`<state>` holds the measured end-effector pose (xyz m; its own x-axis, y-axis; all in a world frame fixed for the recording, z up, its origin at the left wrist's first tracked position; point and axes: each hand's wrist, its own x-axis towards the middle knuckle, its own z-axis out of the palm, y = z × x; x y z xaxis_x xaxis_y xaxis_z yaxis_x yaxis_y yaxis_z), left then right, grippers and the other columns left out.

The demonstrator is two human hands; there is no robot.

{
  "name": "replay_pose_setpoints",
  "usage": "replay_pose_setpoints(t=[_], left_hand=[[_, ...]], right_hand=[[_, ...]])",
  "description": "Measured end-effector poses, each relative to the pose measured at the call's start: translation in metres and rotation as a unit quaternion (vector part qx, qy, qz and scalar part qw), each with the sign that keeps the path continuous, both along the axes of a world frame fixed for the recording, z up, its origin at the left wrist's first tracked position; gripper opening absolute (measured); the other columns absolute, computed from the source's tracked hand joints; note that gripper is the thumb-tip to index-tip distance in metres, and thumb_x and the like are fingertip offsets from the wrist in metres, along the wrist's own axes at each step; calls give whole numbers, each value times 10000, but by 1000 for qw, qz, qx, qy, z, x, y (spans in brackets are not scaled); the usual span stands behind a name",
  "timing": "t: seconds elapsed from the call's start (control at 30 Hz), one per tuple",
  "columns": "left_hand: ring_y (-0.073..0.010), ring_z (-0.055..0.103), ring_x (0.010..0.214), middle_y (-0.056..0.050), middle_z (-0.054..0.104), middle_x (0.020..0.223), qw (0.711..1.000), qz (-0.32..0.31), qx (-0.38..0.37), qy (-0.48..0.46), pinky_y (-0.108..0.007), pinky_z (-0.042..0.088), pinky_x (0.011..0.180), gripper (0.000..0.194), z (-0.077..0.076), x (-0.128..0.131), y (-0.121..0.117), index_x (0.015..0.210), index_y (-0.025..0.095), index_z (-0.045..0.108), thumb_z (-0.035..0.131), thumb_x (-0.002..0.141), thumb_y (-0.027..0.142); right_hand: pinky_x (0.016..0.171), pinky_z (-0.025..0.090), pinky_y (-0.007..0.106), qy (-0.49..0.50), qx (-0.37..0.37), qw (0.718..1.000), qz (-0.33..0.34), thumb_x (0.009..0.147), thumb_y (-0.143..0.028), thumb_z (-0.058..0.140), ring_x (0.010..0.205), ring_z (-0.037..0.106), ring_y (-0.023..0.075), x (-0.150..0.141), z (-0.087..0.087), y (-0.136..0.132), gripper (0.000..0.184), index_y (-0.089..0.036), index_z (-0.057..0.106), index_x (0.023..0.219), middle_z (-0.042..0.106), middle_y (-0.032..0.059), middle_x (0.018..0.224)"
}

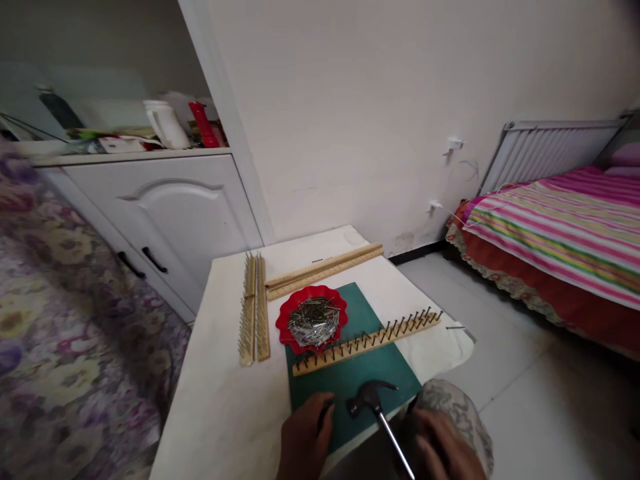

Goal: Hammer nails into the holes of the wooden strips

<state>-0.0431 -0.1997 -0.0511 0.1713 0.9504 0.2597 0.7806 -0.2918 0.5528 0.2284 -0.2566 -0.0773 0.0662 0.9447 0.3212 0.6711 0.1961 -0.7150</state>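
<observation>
My left hand is closed at the near edge of the green mat; something dark shows at its fingers, too unclear to name. A claw hammer with a dark head and shiny metal handle lies between my hands, its head over the mat. Beside the handle is my right hand, smeared by motion, so its grip is unclear. Ahead, a wooden strip with rows of dark nails standing in it crosses the mat. Behind it sits a red scalloped bowl full of loose nails.
Two nail-studded strips stand at the left of the white table. Bare wooden strips lie at the back. A loose nail is near the right edge. A cabinet stands left, a bed right.
</observation>
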Motion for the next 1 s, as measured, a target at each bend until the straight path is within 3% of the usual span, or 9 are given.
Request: replay_pose_setpoints(t=[0.07,0.17,0.27,0.37,0.57,0.73,0.9,1.0], left_hand=[[-136,682,763,10,717,853,1000,-2,16,1,-203,519,655,180,-1,0,1,939,256,645,479,875,283],[-137,684,755,4,718,841,999,-6,45,4,-194,523,643,181,-1,0,2,924,253,649,478,877,288],[-130,684,733,8,715,815,997,-12,75,7,-185,525,631,181,0,0,3,913,254,646,473,882,294],[-117,680,690,17,708,776,995,-15,95,10,-171,521,599,183,-1,0,4,896,254,642,464,889,300],[-114,679,686,15,705,769,995,-17,102,14,-163,521,603,186,-4,-2,5,892,253,642,463,892,303],[-123,677,697,-6,707,775,997,-16,78,-11,-168,522,617,198,-4,-1,5,884,245,655,472,887,321],[-143,667,706,-26,704,779,997,4,21,-79,-203,533,638,238,1,-7,-4,892,238,667,466,879,365],[-166,664,726,-35,706,826,987,89,-12,-133,-237,544,649,264,5,-23,-10,925,224,648,493,849,423]], right_hand=[[827,543,333,-38,-15,999,-20,874,-324,462,977,661,236,31,22,23,243,-266,590,1071,702,72,1050],[706,555,335,-72,-16,990,-117,888,-360,402,816,671,228,83,36,69,258,-218,588,997,679,91,980],[731,526,359,-102,-20,983,-153,861,-304,399,819,645,236,121,30,112,260,-189,598,980,629,105,985],[675,497,344,-140,-44,978,-151,842,-291,417,800,630,227,137,19,137,275,-211,625,1003,589,84,1020],[589,415,282,-170,-89,974,-119,839,-277,462,769,604,189,145,14,155,223,-281,664,934,577,21,980],[610,406,280,-138,-103,983,-70,797,-182,545,693,543,144,156,16,168,103,-199,646,782,575,-11,846],[736,456,355,-25,-79,995,-57,721,-245,621,755,550,183,161,14,170,54,-204,619,687,585,-2,773],[808,499,383,99,-67,991,-61,727,-363,601,870,617,236,158,8,164,144,-226,583,688,666,56,896]])
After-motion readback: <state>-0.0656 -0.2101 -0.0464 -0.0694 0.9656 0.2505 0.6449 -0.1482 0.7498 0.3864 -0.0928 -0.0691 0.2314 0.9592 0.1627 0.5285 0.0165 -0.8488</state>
